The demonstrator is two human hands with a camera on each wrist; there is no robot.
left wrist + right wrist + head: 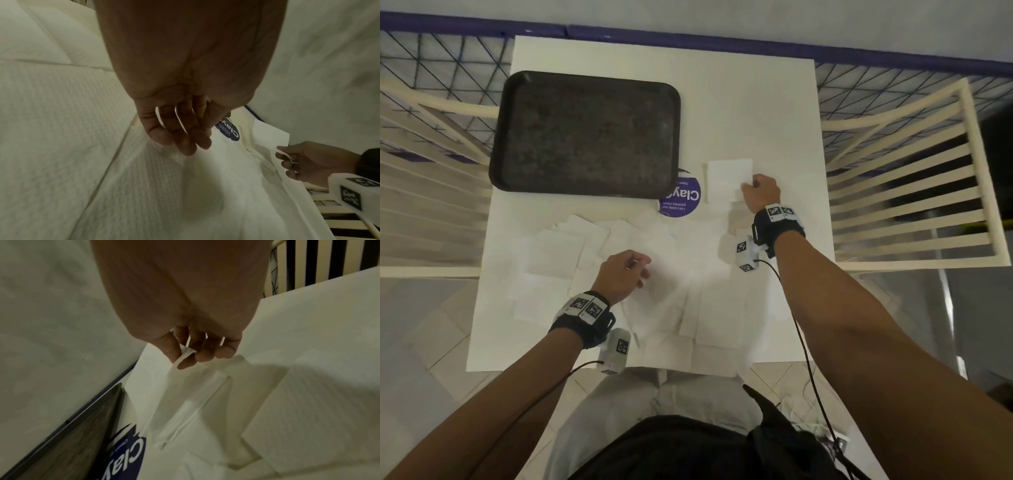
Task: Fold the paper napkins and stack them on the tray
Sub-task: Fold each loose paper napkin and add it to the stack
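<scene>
A dark tray (585,132) lies at the table's far left with nothing on it. My right hand (758,192) pinches the corner of a folded white napkin (727,181) lifted just above the table, right of the tray; the right wrist view shows thumb and fingers pinching that napkin (180,386). Several unfolded napkins (571,253) lie spread across the near half of the table. Over them my left hand (625,274) hovers with fingers loosely curled, holding nothing; in the left wrist view the fingertips (185,142) hang just above a napkin (164,186).
A round purple sticker (683,200) sits on the white table (774,120) beside the tray's near right corner. Cream slatted chairs (914,185) stand on both sides of the table, and a wire fence runs behind it.
</scene>
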